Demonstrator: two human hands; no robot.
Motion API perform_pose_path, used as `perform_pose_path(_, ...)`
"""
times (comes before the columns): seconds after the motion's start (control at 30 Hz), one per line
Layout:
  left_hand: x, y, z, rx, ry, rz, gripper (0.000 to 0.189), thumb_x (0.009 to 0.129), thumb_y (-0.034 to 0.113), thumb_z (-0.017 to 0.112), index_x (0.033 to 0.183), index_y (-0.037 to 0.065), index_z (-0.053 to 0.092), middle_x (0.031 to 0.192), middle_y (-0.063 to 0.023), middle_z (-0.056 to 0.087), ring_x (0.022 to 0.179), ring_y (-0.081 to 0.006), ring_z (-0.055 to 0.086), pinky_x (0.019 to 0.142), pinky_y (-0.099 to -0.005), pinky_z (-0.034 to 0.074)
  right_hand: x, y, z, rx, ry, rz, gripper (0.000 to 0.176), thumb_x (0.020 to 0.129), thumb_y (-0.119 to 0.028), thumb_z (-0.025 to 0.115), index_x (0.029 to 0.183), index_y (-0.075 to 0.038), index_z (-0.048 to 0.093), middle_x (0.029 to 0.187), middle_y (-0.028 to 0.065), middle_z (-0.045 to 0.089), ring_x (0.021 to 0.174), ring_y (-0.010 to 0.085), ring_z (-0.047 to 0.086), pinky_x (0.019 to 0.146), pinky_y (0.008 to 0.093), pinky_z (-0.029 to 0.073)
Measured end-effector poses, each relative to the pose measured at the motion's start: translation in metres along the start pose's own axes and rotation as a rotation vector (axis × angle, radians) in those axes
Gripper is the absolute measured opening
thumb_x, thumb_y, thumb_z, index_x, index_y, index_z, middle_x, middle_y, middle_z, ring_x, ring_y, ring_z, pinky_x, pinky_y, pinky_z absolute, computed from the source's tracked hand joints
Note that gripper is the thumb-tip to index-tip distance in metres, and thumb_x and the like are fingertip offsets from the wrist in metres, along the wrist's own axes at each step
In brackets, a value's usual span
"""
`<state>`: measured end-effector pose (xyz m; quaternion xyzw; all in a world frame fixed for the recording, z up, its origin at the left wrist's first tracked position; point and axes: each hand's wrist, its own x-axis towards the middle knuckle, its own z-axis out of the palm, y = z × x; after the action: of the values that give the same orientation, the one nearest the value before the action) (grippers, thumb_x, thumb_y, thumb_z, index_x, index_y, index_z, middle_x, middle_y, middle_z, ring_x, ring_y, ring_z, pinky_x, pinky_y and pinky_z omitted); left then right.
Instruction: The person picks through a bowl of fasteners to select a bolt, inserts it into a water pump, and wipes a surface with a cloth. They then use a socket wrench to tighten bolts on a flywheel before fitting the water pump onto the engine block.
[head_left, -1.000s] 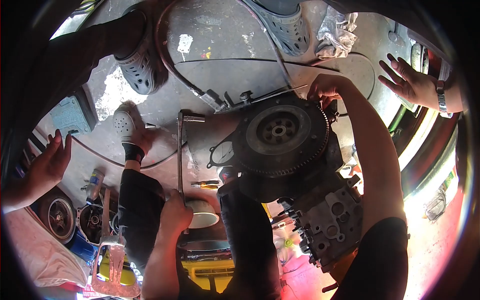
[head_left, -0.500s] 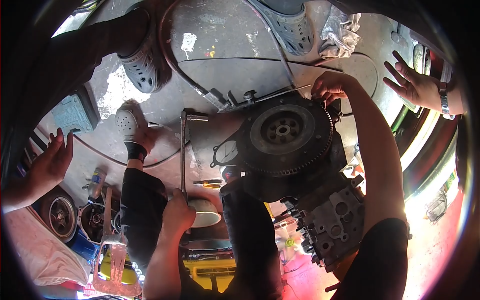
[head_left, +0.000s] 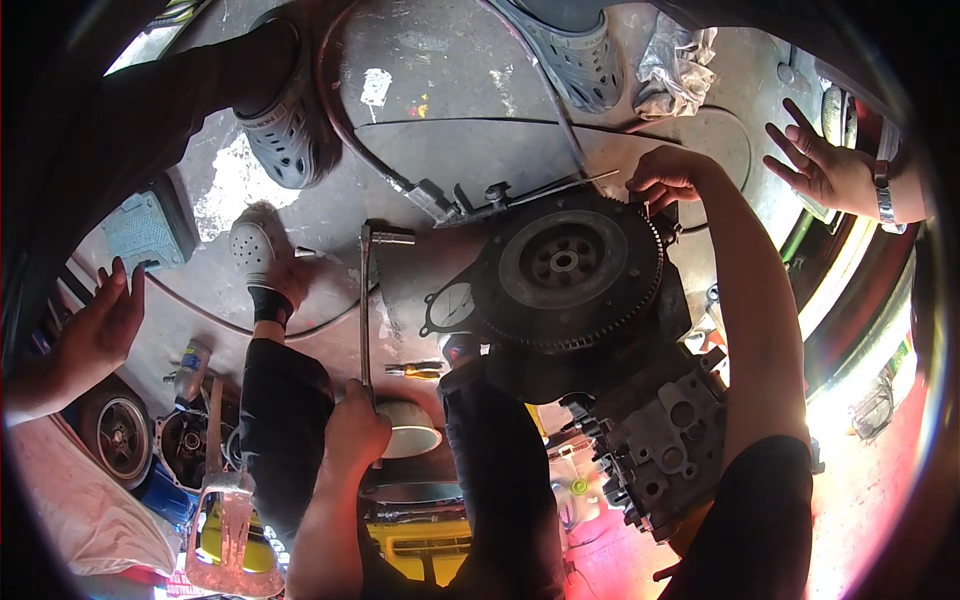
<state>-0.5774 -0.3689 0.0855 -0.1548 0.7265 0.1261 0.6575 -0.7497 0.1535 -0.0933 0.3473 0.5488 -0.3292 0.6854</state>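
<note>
My left hand (head_left: 358, 425) is wrapped round the handle of a long socket wrench (head_left: 366, 320), which points away from me with its socket sideways at the far end. At the far right edge of a toothed flywheel (head_left: 565, 262), my right hand (head_left: 665, 178) has its fingers curled together. Whatever those fingertips hold, if anything, is too small to make out. The flywheel sits on a dark engine block, with the cylinder head (head_left: 665, 440) nearer to me. An air blow gun (head_left: 438, 200) lies beside the flywheel's far left edge.
Another person stands opposite, with one open hand (head_left: 105, 320) at left and another (head_left: 825, 170) at right. Pliers (head_left: 413, 370) and a bowl (head_left: 410, 430) are between my legs. A hose (head_left: 340, 110) crosses the floor; a crumpled rag (head_left: 675, 70) lies at the back.
My right hand has shifted slightly to the right at the flywheel's edge. My left hand and the socket wrench stay about where they were.
</note>
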Motion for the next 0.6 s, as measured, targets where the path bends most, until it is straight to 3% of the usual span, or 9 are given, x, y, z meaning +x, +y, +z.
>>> perform_pose_path(0.37,0.002,-0.001,0.001,-0.004,-0.008,-0.008,0.034,0.077,0.006,0.055,0.107,-0.006,0.044,0.093,-0.0352,0.064,0.093,-0.0501,0.063,0.083,-0.0549,0.049,-0.014,-0.01,0.011,-0.026,-0.003,0.023,0.021,0.084,-0.015,0.073,0.095,-0.003,0.06,0.083,0.0059,0.065,0.075,0.0202,0.066,0.073,0.0432,0.058)
perform_pose_path(0.6,0.008,0.003,0.01,-0.12,0.15,-0.003,0.041,0.084,0.008,0.053,0.123,-0.002,0.043,0.095,-0.0356,0.063,0.095,-0.0498,0.063,0.083,-0.0548,0.049,-0.013,-0.01,0.014,-0.037,0.046,0.032,0.019,0.084,-0.016,0.072,0.095,-0.002,0.064,0.086,0.0064,0.066,0.078,0.0225,0.068,0.078,0.0442,0.058)
